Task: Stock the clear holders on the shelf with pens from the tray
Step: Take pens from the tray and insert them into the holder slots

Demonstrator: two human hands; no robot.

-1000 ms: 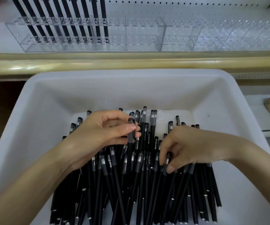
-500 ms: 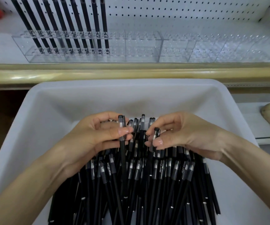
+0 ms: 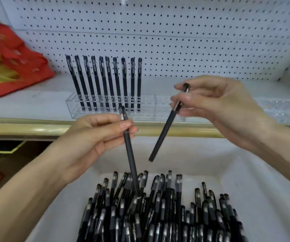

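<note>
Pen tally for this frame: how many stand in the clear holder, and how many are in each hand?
Standing pens in the clear holder: 10
Left-hand pen, pinched by the left hand: 1
Right-hand pen, pinched by the right hand: 1
Total: 12
The pile in the tray is too dense to count.

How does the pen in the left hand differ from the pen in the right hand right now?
The left pen, pinched by the left hand, stands nearly upright; the right pen, in the right hand, slants down toward the left. The left pen's lower end overlaps the pile in the tray; the right pen's hangs clear above it. Both are black and held near their upper ends.
</note>
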